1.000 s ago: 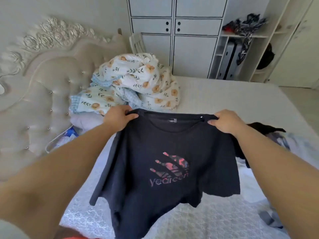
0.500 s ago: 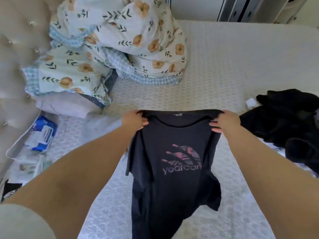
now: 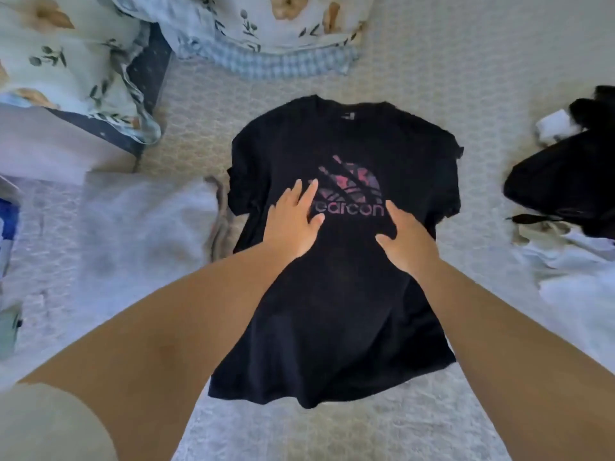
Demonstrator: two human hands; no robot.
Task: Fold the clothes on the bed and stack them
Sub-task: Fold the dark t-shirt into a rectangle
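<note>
A black T-shirt with a pink and purple chest print lies flat, front up, on the bed, collar pointing away from me. My left hand rests flat on it with straight spread fingers, just left of the print. My right hand lies on the shirt just below and right of the print, fingers straight. Neither hand grips the cloth. The right sleeve is bunched at the side.
A pale grey folded garment lies left of the shirt. A heap of black clothes over white ones sits at the right. A floral duvet and floral pillow fill the far left.
The shirt, held up by its shoulders in both hands, now lies flat on the bed. Both hands let go and moved down onto its chest. My view tilted down.
</note>
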